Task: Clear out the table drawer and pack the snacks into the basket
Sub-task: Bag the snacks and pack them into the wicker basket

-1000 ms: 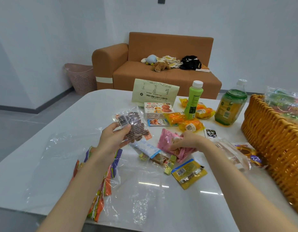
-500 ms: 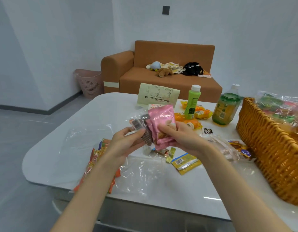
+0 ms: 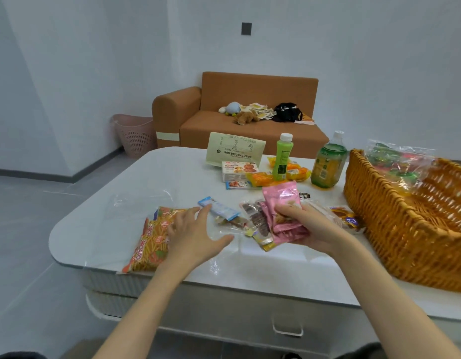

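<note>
My right hand [image 3: 306, 226] grips a pink snack packet [image 3: 282, 200] together with a clear packet of dark snacks [image 3: 255, 216], held just above the white table [image 3: 172, 164]. My left hand [image 3: 192, 234] hovers open, fingers spread, over a clear plastic bag, beside an orange bag of stick snacks [image 3: 151, 239] and a blue-and-white packet [image 3: 220, 208]. The wicker basket [image 3: 405, 229] stands at the right with a clear bag of colourful snacks [image 3: 398, 161] lying in it. The drawer front with its handle [image 3: 287, 330] shows below the table edge, closed.
At the table's far side stand a light green bottle [image 3: 284, 156], a green tea bottle [image 3: 326, 164], a cookie box [image 3: 239, 171], orange wrapped snacks [image 3: 263, 178] and a pale paper pouch [image 3: 234, 150]. An orange sofa [image 3: 250, 125] and pink laundry basket [image 3: 134, 136] are behind.
The left hand passed the clear dark-snack packet to the right hand, which now holds both packets. The left hand opened and dropped toward the table. The view has pulled back, showing the drawer front.
</note>
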Demonstrator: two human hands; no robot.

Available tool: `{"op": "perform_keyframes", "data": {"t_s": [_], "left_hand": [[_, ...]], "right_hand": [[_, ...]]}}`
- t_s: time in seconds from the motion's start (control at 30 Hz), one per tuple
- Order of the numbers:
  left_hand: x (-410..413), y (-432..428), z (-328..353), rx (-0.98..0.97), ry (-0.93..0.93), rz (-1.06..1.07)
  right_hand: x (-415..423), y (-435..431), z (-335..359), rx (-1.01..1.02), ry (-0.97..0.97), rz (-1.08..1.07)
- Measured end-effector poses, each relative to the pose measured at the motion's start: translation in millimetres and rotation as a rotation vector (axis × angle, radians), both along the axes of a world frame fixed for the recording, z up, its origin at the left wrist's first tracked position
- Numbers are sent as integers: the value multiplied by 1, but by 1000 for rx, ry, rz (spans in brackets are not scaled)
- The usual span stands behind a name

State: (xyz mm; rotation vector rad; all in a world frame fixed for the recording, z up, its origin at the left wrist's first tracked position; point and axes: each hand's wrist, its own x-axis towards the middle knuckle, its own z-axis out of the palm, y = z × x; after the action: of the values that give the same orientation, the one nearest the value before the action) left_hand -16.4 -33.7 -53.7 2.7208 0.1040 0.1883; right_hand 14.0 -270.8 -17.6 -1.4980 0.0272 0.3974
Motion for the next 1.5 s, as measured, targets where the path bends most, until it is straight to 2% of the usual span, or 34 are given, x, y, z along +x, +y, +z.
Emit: {"op": "perform_keyframes", "data": {"t_s": [0.07, 0.17, 0.4, 0.7, 0.77, 0.83, 0.9, 1.0, 1.07, 1.13, 1.2, 1.37, 1.5], "left_hand": [[-1, -2, -9, 118, 61, 15], [-1, -6, -15, 192, 14, -39], [0, -5, -6, -75, 21, -51], [6, 14, 1, -321, -18, -69], [10, 32, 8, -435, -67, 0], [12, 55, 11, -441, -113, 94], [16, 80, 7, -370, -49, 163], [20, 102, -2, -379, 168, 221], [21, 103, -5, -442, 263, 183], [21, 101, -7, -523, 276, 128], [19, 99, -5, -578, 279, 107], [18, 97, -6, -643, 325, 92], [16, 95, -3, -682, 314, 119]], "right_hand": [[-2, -11, -6, -93, 29, 21], [-4, -18, -15, -163, 97, 78], [10, 16, -30, -99, 143, 149], [20, 79, -50, 20, 154, 28], [19, 83, -49, 105, 220, 16], [18, 83, -46, 161, 268, 3], [15, 81, -39, 198, 293, 14], [11, 80, -33, 161, 283, 17], [11, 80, -37, 30, 251, 10], [13, 81, -44, -150, 200, 39], [14, 85, -48, -198, 195, 87], [19, 98, -51, -107, 217, 140], [18, 99, -51, 34, 369, 127]]}}
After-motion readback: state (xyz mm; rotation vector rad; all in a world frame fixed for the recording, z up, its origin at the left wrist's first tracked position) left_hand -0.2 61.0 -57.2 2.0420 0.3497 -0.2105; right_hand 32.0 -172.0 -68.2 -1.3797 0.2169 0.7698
